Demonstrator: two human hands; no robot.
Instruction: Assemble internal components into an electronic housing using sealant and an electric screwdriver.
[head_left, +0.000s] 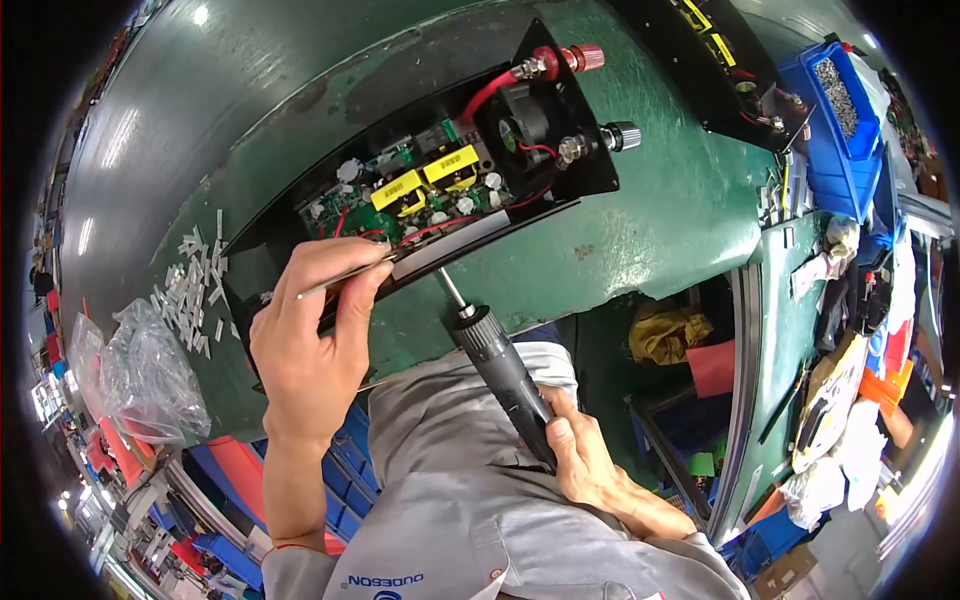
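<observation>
In front of me lies an open black metal case [590, 150] with a green circuit board [400, 165] inside. It carries two yellow-wrapped transformers [425, 180], a fan [525, 120], and red and black terminal posts at its right end. My left hand [310, 340] pinches a thin metal strip [335, 282] between thumb and fingers, over the near wall of the case. My right hand [585, 455] is closed around the handle of a black electric screwdriver [495, 360]. Its bit points up at the near wall; I cannot tell whether it touches. A pale grey strip [455, 243] lines that wall.
Many small white strips [195, 285] lie scattered at the left, beside a clear plastic bag [155, 370]. At the far right stand another black case [700, 70] and a blue bin [840, 110] of small metal parts. The green tabletop [660, 220] has a cut-out edge near me.
</observation>
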